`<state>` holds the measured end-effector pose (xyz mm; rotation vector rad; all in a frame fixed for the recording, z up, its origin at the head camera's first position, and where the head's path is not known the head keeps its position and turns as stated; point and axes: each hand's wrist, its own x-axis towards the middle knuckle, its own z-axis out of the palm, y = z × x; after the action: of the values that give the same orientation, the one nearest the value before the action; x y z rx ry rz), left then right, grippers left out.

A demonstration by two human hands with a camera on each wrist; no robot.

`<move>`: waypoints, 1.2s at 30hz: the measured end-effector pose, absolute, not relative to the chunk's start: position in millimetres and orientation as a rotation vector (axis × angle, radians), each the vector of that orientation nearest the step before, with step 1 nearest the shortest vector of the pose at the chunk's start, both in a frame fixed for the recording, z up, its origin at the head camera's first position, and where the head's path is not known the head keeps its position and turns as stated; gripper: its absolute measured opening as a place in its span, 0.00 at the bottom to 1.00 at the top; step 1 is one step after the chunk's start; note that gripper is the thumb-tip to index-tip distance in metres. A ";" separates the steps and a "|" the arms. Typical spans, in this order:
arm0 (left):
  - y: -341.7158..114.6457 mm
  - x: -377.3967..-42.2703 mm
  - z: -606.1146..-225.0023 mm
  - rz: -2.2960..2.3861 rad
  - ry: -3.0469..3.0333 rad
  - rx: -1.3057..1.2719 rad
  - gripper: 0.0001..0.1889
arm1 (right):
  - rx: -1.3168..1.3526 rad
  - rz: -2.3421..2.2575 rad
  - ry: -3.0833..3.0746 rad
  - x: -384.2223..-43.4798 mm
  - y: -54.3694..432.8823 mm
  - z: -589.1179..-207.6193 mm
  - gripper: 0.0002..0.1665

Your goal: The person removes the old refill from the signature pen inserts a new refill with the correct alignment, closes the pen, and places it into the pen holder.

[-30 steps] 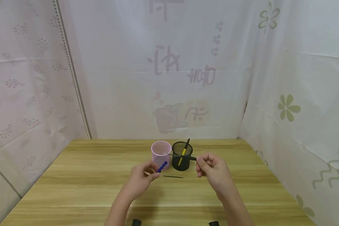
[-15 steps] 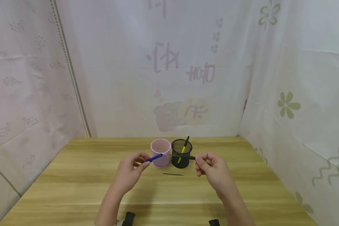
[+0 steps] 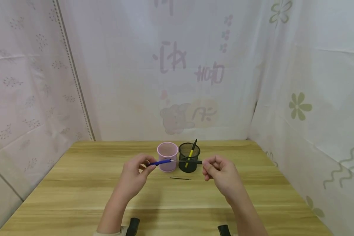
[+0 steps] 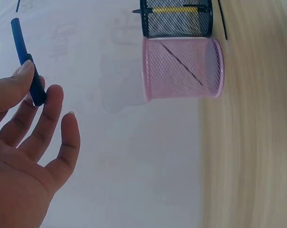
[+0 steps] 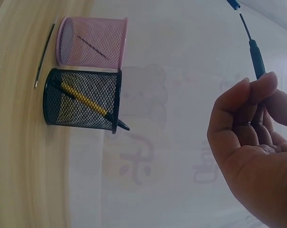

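Observation:
My left hand (image 3: 135, 175) pinches a blue pen barrel with a clip (image 4: 20, 40) between thumb and fingers; in the left wrist view its other fingers are spread. A black pen grip section (image 5: 257, 59) is pinched in my right hand (image 3: 224, 173), and a thin refill (image 5: 246, 27) sticks out of it toward the barrel. The refill's pale tip is at the barrel's mouth, nearly in line with it; the left wrist view shows a small gap. Behind the hands stand a pink mesh pen holder (image 3: 165, 168) and a black mesh pen holder (image 3: 191, 168), side by side.
A yellow-and-black pen (image 3: 191, 153) leans in the black holder. Through the pink mesh a thin dark stick (image 5: 91, 46) shows. Another thin refill (image 3: 180, 178) lies on the wooden table (image 3: 76, 183) before the holders. Printed cloth (image 3: 129, 82) hangs around the table.
My left hand has moved left and up, turning the blue barrel from slanted to nearly level, its mouth facing the refill. The right hand has hardly moved. The camera view has shifted slightly.

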<state>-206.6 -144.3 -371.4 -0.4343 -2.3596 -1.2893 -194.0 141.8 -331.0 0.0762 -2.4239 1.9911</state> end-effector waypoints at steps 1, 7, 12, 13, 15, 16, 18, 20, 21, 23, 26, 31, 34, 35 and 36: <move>-143.5 -206.4 -371.1 -1.269 -2.351 -0.448 0.11 | 0.080 1.991 -2.423 -193.8 141.6 -330.8 0.06; -138.0 -204.8 -367.8 -1.176 -2.308 -0.513 0.11 | 0.120 1.976 -2.428 -193.2 139.9 -329.8 0.08; -135.5 -203.6 -366.0 -1.144 -2.287 -0.537 0.11 | 0.160 1.992 -2.404 -193.3 135.9 -328.1 0.09; -135.3 -203.3 -365.6 -1.139 -2.282 -0.543 0.11 | 0.163 1.996 -2.399 -193.4 135.0 -327.9 0.09; -135.0 -202.7 -365.1 -1.134 -2.273 -0.557 0.10 | 0.166 1.997 -2.396 -193.2 133.6 -327.9 0.10; -134.9 -202.4 -364.7 -1.131 -2.268 -0.562 0.10 | 0.165 1.994 -2.396 -193.3 133.1 -327.8 0.10; -134.6 -201.8 -363.9 -1.127 -2.262 -0.569 0.10 | 0.157 1.995 -2.391 -193.3 132.3 -327.8 0.09; -134.2 -201.3 -363.2 -1.126 -2.260 -0.573 0.09 | 0.155 1.993 -2.390 -193.3 132.1 -328.0 0.10; -134.1 -201.0 -362.8 -1.130 -2.259 -0.575 0.09 | 0.160 1.992 -2.388 -193.1 132.2 -327.9 0.11; -133.6 -200.5 -362.4 -1.132 -2.259 -0.581 0.10 | 0.167 1.987 -2.385 -193.1 132.5 -328.2 0.12; -132.9 -199.8 -362.3 -1.143 -2.264 -0.581 0.10 | 0.158 1.976 -2.386 -192.5 132.4 -328.0 0.12; -131.1 -198.4 -364.0 -1.160 -2.261 -0.591 0.11 | 0.154 1.940 -2.409 -191.3 130.4 -329.0 0.10; -129.8 -197.8 -365.7 -1.169 -2.258 -0.599 0.10 | 0.159 1.922 -2.416 -190.9 129.4 -330.1 0.09; -129.6 -197.6 -366.1 -1.170 -2.259 -0.596 0.10 | 0.152 1.920 -2.417 -190.8 129.1 -330.2 0.09; -129.4 -197.4 -366.4 -1.173 -2.260 -0.591 0.11 | 0.148 1.918 -2.416 -190.9 128.7 -330.3 0.09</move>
<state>-197.4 -129.4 -366.4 -0.5905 -2.2602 -1.1728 -190.9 128.7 -330.3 0.1480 -2.4162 1.9182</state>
